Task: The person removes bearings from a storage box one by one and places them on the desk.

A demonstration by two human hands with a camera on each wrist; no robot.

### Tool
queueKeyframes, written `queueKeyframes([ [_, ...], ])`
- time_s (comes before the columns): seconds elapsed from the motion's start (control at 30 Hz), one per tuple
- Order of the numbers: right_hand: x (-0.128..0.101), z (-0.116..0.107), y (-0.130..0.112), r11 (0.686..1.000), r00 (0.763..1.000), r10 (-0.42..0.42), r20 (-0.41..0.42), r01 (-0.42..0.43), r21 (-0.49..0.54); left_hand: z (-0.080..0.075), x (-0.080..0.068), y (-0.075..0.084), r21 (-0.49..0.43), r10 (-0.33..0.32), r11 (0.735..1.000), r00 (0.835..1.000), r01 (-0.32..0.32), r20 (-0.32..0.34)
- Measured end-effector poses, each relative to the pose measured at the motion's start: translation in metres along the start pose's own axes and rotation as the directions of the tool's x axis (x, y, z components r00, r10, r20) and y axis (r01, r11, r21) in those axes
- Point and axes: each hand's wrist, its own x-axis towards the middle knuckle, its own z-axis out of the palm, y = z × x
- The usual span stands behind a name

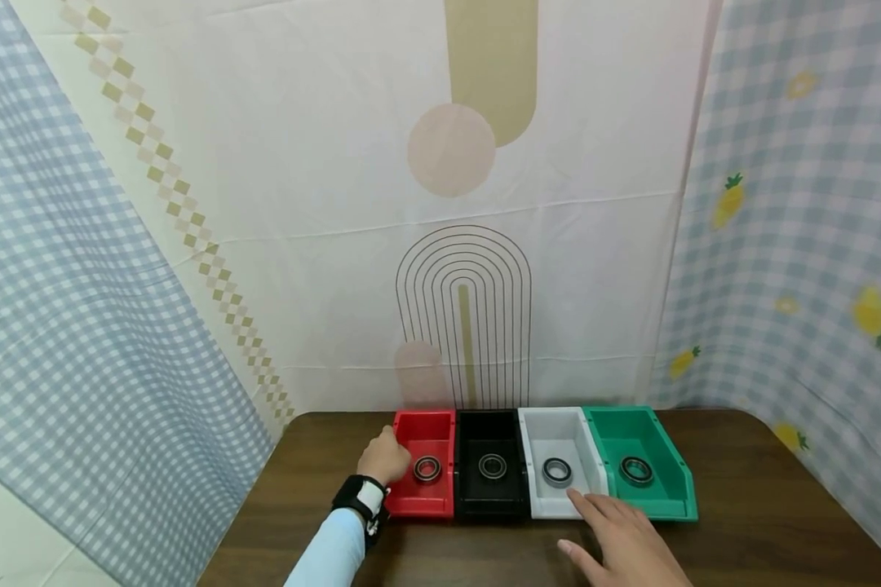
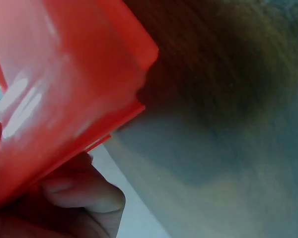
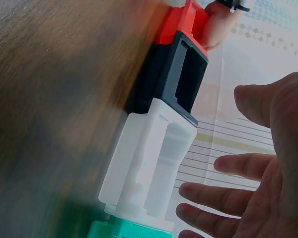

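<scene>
On the bench [image 1: 741,489], near its back edge, four small bins stand side by side, walls touching: red bin [image 1: 431,440], black bin [image 1: 492,444], white bin [image 1: 558,440], green bin [image 1: 649,444], left to right. Each holds one steel bearing ring lying flat on its floor: ring in red [image 1: 427,468], ring in black [image 1: 493,465], ring in white [image 1: 557,471], ring in green [image 1: 636,470].

Left hand [image 1: 384,456] is clamped on the red bin's left wall; the left wrist view shows fingers [image 2: 84,196] curled under the red rim w/ the bin close up and blurred. Right hand [image 1: 620,542] lies w/ fingers spread and straight, holding nothing, fingertips at the white bin's front lip near the white/green seam. Can't tell if they actually touch the bin or just hover.

Risks, as I judge them:
- Red bin seems gripped by one wall only, so a quick lift or pull could tip it and the ring would slide or roll out.
- Bins sit tight together, so dragging red may shove black along w/ it.
- Right hand nudging the white front could skew the row or push the green bin toward the bench's right side.

Count: 4 bins (1 per colour), 4 rings (1 per bin), 2 hands.
</scene>
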Motion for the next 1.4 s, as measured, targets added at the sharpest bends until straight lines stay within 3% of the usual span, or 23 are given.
queueKeyframes([
  [0.13, 0.002, 0.001, -0.004, 1.0, 1.0, 0.02, 0.017, -0.02, -0.003, -0.002, -0.002, 0.002, -0.039, -0.001, 0.999, 1.0, 0.002, 0.027],
  [0.33, 0.006, 0.002, -0.011, 1.0, 0.999, 0.023, 0.036, -0.024, 0.018, -0.001, -0.004, 0.004, -0.018, -0.029, 0.999, 1.0, 0.029, -0.001],
  [0.73, 0.023, 0.01, -0.036, 0.99, 0.99, -0.132, -0.048, 0.134, 0.032, -0.003, -0.009, 0.006, -0.068, -0.04, 0.997, 0.999, 0.04, -0.005],
  [0.8, 0.03, 0.015, -0.044, 0.984, 0.982, -0.173, -0.072, 0.175, 0.037, -0.002, -0.008, 0.004, -0.083, -0.04, 0.996, 0.999, 0.039, -0.006],
  [0.97, 0.056, 0.03, -0.063, 0.948, 0.941, -0.317, -0.121, 0.318, -0.017, 0.018, 0.013, -0.017, -0.126, -0.023, 0.992, 1.0, 0.023, -0.001],
  [1.2, 0.098, 0.049, -0.089, 0.9, 0.898, -0.434, -0.077, 0.43, -0.069, 0.045, 0.044, -0.047, -0.179, -0.049, 0.982, 0.998, 0.054, 0.033],
  [1.4, 0.125, 0.061, -0.11, 0.868, 0.873, -0.486, -0.042, 0.477, -0.135, 0.034, 0.034, -0.041, -0.219, -0.044, 0.974, 0.998, 0.054, 0.052],
])
